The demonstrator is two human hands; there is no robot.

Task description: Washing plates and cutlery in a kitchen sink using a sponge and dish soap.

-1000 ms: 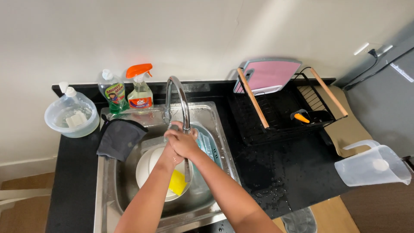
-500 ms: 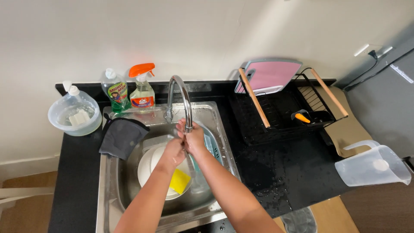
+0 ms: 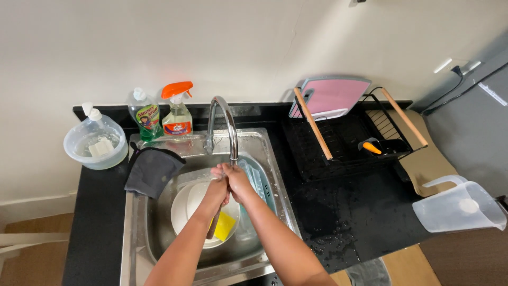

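steel faucet (image 3: 225,119) curves over the sink (image 3: 138,233). right under its spout, left hand (image 3: 217,191) and right hand (image 3: 236,182) press together, fingers curled shut on each other. white plates (image 3: 188,209) lie just below them.

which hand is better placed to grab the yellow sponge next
Left, probably. Both hands are clasped under the tap, but the left hand sits directly above the yellow sponge lying on the white plates. The right hand is further over, toward the pale blue tray.
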